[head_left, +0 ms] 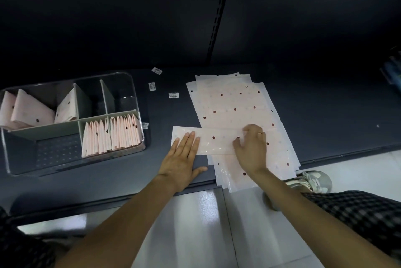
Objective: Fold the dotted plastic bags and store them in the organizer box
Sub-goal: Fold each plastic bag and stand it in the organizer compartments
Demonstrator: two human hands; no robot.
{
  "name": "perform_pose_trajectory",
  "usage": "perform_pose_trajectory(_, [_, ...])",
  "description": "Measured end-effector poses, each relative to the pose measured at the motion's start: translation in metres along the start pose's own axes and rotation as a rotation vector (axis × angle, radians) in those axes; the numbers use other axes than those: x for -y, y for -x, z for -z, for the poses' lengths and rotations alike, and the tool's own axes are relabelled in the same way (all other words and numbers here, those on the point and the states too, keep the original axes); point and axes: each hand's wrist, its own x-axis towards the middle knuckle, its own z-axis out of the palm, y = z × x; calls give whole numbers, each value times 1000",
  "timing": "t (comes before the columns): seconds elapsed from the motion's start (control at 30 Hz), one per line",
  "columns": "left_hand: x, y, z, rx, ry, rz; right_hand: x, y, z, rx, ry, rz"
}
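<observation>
Folded bag strip [217, 140] under both hands (flat left [183, 157], right [251, 148]).

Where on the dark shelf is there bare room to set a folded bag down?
Bare shelf lies right of the flat bag stack, and in front of the organizer box. Between box and stack it is tighter: small labels and the left hand.

No text can be read anywhere. Three small white stickers lie on the dark desk [325, 111], each printed with barcode-like lines and tiny characters too blurred to make out: one sticker [157, 70] at about eleven o'clock of the view, a second sticker [152, 86] just below it, and a third sticker [173, 95] at its four o'clock
</observation>
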Motion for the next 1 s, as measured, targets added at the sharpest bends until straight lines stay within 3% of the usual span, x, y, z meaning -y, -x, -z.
perform_pose_trajectory(0.07, [0,0,0,1,-15,3,20,7,-12,22,18,258])
perform_pose_trajectory(0.17, [-2,0,1,21,-30,9,41,13,-40,341,223,531])
perform_pose_trajectory(0.27, [-2,0,1,34,-28,22,28,8,-56,434,403,528])
perform_pose_trajectory(0.47, [3,1,0,35,4,8,-27,-3,-29,449,526,439])
perform_pose_trajectory(0.6, [7,0,1,42,1,-22,-37,-10,-5,532,556,547])
perform_pose_trajectory(0.77, [18,-1,9,48,1,-77,-38,-15,26,505,680,721])
perform_pose_trajectory(0.83, [19,-2,17,48,-9,-48,-32,-12,34,413,735,861])
perform_pose_trajectory(0.9, [14,0,26,-18,-20,-18,-25,-5,34,258,701,981])
perform_pose_trajectory(1.0, [-1,15,33,-206,-5,-62,-10,20,27,223,656,1063])
